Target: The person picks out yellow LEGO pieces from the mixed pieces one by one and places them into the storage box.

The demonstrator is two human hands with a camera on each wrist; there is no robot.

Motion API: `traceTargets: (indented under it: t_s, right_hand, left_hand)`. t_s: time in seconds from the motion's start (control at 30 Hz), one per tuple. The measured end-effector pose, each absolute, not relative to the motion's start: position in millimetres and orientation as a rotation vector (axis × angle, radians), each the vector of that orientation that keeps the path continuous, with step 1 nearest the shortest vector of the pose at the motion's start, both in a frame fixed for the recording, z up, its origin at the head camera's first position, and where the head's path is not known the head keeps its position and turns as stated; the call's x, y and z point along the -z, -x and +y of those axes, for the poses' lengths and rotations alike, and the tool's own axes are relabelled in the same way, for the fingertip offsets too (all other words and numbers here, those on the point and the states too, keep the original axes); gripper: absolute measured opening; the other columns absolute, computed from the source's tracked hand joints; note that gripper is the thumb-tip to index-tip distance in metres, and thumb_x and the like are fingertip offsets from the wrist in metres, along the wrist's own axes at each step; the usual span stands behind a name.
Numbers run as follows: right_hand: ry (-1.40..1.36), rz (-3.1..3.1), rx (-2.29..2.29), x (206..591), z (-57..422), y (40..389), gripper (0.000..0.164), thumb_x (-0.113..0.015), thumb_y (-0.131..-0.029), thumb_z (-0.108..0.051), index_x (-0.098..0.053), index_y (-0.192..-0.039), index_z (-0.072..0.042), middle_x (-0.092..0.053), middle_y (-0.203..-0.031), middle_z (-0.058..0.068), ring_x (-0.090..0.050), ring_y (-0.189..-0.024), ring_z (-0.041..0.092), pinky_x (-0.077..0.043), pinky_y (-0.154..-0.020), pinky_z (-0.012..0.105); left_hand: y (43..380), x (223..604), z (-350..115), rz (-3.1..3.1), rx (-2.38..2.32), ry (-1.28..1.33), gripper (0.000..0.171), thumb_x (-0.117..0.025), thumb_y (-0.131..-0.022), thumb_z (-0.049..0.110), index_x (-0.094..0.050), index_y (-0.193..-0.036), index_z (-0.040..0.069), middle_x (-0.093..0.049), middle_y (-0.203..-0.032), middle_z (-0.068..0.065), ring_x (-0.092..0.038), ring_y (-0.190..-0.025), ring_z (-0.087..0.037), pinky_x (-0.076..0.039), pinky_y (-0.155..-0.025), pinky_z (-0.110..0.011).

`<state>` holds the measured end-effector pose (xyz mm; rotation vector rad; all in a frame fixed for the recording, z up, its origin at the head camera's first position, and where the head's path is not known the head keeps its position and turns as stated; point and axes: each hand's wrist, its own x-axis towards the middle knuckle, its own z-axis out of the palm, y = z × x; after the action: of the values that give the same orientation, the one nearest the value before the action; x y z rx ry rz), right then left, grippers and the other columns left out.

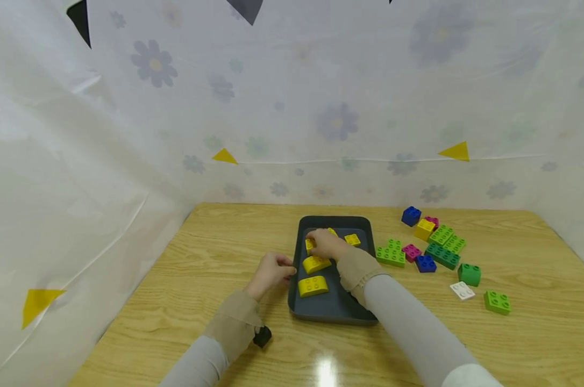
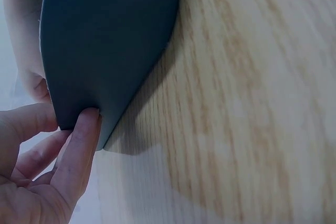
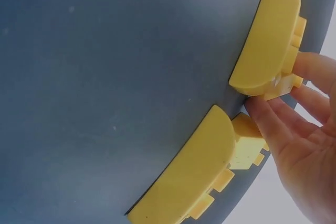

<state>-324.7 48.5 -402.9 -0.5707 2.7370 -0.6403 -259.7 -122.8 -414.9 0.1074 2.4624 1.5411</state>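
Note:
A dark grey tray (image 1: 337, 303) lies on the table with several yellow building bricks in it. My left hand (image 1: 271, 274) pinches the tray's left rim, fingers against the outer wall (image 2: 110, 40) in the left wrist view. Inside the tray, my right hand (image 1: 328, 244) reaches to the far left part and pinches a small yellow brick (image 3: 281, 87), partly hidden by the fingers. Right beside it in the right wrist view is a rounded yellow brick (image 3: 268, 38). Nearer me lie two curved-top yellow bricks (image 1: 316, 264), (image 1: 313, 286); a flat yellow brick (image 1: 352, 239) sits at the far right.
Right of the tray lie loose bricks: light green (image 1: 391, 257), magenta (image 1: 411, 252), blue (image 1: 425, 263), dark green (image 1: 442, 256), yellow (image 1: 425, 229) and white (image 1: 462, 291). A flowered curtain (image 1: 282, 107) hangs behind the wooden table (image 1: 195, 252).

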Motion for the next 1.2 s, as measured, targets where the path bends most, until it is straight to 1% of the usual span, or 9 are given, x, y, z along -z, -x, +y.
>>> traceTargets:
  t_s: [0.23,0.5,0.57,0.63,0.73,0.83,0.9,1.0,1.2]
  right_hand:
    - [0.620,2.691,0.592,393.3,51.7,321.9,0.049,-0.058,-0.090,-0.016,-0.043,-0.135,-0.003,-0.045,-0.135,0.015,-0.041,-0.124,0.030,-0.037,-0.103,0.043]
    - [0.651,2.617,0.410,363.0,58.6,319.5,0.054,-0.059,-0.090,-0.027,-0.041,-0.138,-0.012,-0.037,-0.142,0.012,-0.034,-0.130,0.031,-0.033,-0.105,0.048]
    - [0.647,2.596,0.371,353.3,61.9,317.6,0.054,-0.059,-0.090,-0.028,-0.040,-0.139,-0.014,-0.035,-0.143,0.011,-0.034,-0.130,0.031,-0.034,-0.104,0.049]
    - [0.645,2.572,0.344,342.8,65.7,315.6,0.054,-0.058,-0.090,-0.027,-0.039,-0.139,-0.015,-0.034,-0.144,0.012,-0.038,-0.127,0.031,-0.037,-0.102,0.048]
    - [0.674,2.547,0.335,329.7,73.1,315.1,0.054,-0.056,-0.092,-0.024,-0.036,-0.141,-0.012,-0.031,-0.145,0.014,-0.037,-0.127,0.033,-0.038,-0.101,0.047]
    - [0.704,2.568,0.380,318.9,83.7,316.0,0.055,-0.054,-0.093,-0.022,-0.033,-0.142,-0.009,-0.028,-0.146,0.017,-0.031,-0.130,0.036,-0.034,-0.103,0.049]
    - [0.741,2.626,0.395,312.8,92.7,318.0,0.056,-0.055,-0.092,-0.022,-0.033,-0.142,-0.007,-0.028,-0.145,0.019,-0.028,-0.131,0.038,-0.032,-0.104,0.051]
    - [0.761,2.740,0.429,304.6,107.3,321.8,0.055,-0.056,-0.091,-0.020,-0.035,-0.140,-0.005,-0.029,-0.143,0.024,-0.028,-0.129,0.042,-0.032,-0.103,0.054]
    - [0.689,2.953,0.567,306.8,141.7,332.0,0.061,-0.059,-0.089,-0.016,-0.030,-0.141,-0.003,-0.022,-0.143,0.026,-0.027,-0.128,0.044,-0.033,-0.100,0.057]
  left_hand:
    - [259.1,415.3,-122.1,2.463,-1.544,-0.108,0.016,-0.061,-0.083,0.000,-0.064,-0.096,-0.009,-0.064,-0.086,-0.016,-0.062,-0.067,-0.019,-0.058,-0.063,-0.035]
    - [260.1,415.1,-122.3,2.458,-1.558,-0.110,0.017,-0.061,-0.083,-0.001,-0.063,-0.097,-0.010,-0.064,-0.085,-0.016,-0.062,-0.066,-0.019,-0.058,-0.063,-0.035]
    - [259.9,415.2,-122.6,2.455,-1.560,-0.119,0.017,-0.061,-0.083,-0.001,-0.063,-0.097,-0.010,-0.063,-0.085,-0.016,-0.062,-0.066,-0.019,-0.058,-0.063,-0.035]
    - [259.7,415.4,-122.5,2.455,-1.560,-0.123,0.017,-0.061,-0.083,-0.001,-0.062,-0.097,-0.010,-0.063,-0.086,-0.016,-0.062,-0.066,-0.019,-0.058,-0.063,-0.036]
    - [259.6,415.9,-122.1,2.455,-1.555,-0.118,0.017,-0.061,-0.083,-0.001,-0.062,-0.097,-0.010,-0.063,-0.086,-0.016,-0.061,-0.065,-0.018,-0.058,-0.063,-0.036]
    - [259.7,416.4,-122.0,2.452,-1.552,-0.110,0.017,-0.061,-0.084,-0.001,-0.062,-0.098,-0.010,-0.063,-0.088,-0.016,-0.061,-0.065,-0.018,-0.058,-0.063,-0.036]
    - [260.1,416.4,-122.0,2.452,-1.554,-0.106,0.017,-0.061,-0.084,0.000,-0.062,-0.098,-0.010,-0.063,-0.089,-0.016,-0.061,-0.066,-0.018,-0.057,-0.064,-0.035]
    - [260.3,416.3,-122.7,2.459,-1.552,-0.112,0.018,-0.061,-0.084,0.000,-0.062,-0.099,-0.011,-0.062,-0.090,-0.017,-0.061,-0.066,-0.019,-0.057,-0.064,-0.035]
    - [260.5,416.5,-124.1,2.475,-1.534,-0.112,0.018,-0.061,-0.084,0.000,-0.062,-0.099,-0.011,-0.063,-0.090,-0.017,-0.061,-0.067,-0.019,-0.057,-0.064,-0.035]
